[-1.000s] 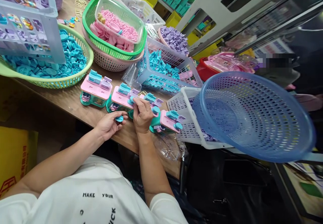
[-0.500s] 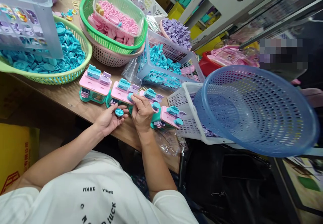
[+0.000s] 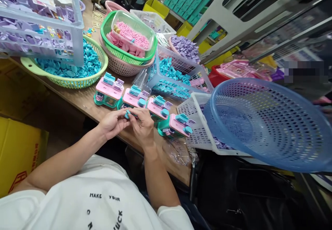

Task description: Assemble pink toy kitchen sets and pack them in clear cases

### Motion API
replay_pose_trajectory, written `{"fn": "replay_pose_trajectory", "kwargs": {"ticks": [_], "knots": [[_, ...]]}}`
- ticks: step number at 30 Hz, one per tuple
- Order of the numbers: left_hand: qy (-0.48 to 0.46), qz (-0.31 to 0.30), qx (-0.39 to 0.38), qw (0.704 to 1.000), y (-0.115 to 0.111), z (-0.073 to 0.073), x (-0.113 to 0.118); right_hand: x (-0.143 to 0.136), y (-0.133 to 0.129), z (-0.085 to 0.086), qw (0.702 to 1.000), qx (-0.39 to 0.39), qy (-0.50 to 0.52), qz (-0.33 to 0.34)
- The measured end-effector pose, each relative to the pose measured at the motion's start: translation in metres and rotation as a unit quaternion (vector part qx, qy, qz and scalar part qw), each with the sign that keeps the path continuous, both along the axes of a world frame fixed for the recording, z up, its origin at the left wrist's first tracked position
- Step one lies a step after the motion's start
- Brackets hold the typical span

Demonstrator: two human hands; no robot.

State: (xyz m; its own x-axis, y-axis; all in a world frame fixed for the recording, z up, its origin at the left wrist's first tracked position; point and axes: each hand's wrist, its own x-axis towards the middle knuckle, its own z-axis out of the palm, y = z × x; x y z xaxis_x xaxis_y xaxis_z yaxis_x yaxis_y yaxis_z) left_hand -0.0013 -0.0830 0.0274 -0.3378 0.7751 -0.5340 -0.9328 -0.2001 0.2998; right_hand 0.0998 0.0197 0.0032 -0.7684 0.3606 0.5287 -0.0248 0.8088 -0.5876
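Wooden tabletop (image 3: pixel 83 98), right fingers (image 3: pixel 137 112) now off the second pink-topped toy (image 3: pixel 131 99), pinched with left fingers (image 3: pixel 120 114) around a blue piece (image 3: pixel 127 114).

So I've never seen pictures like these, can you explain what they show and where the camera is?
No machine here: a person works bare-handed. One camera on their head takes every picture, looking forward and down. The left hand and right hand meet, pinching a small blue piece. Just beyond, four pink-topped toys stand in a row on a brown table. Near them are a yellow-green basket of blue parts and a green basket of pink parts.
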Motion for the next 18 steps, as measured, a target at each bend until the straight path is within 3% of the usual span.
{"fn": "replay_pose_trajectory", "kwargs": {"ticks": [2,5,7,8,10,13,15,18], "knots": [[0.012,-0.011,0.0,1.0,-0.005,0.002,-0.002,-0.006,0.001,-0.002,0.992,-0.113,0.04,-0.032],[0.029,-0.01,0.007,0.999,-0.01,0.002,-0.008,-0.014,0.003,-0.007,0.946,-0.291,0.114,-0.089],[0.052,0.006,0.0,0.999,-0.011,0.0,-0.011,-0.018,0.002,-0.009,0.922,-0.353,0.127,-0.092],[0.068,0.02,-0.009,0.997,-0.011,-0.001,-0.012,-0.02,-0.001,-0.009,0.925,-0.353,0.113,-0.083],[0.1,0.055,-0.027,0.993,-0.009,-0.003,-0.012,-0.025,-0.009,-0.006,0.955,-0.287,0.055,-0.052],[0.136,0.115,-0.041,0.983,-0.005,-0.004,-0.011,-0.034,-0.022,0.001,0.994,-0.109,-0.008,-0.025],[0.163,0.134,-0.04,0.977,-0.005,-0.005,-0.012,-0.044,-0.025,0.004,0.999,-0.024,-0.01,-0.031],[0.249,0.145,-0.054,0.956,-0.009,-0.007,-0.019,-0.064,-0.015,0.004,0.998,0.03,-0.01,-0.051]]}}
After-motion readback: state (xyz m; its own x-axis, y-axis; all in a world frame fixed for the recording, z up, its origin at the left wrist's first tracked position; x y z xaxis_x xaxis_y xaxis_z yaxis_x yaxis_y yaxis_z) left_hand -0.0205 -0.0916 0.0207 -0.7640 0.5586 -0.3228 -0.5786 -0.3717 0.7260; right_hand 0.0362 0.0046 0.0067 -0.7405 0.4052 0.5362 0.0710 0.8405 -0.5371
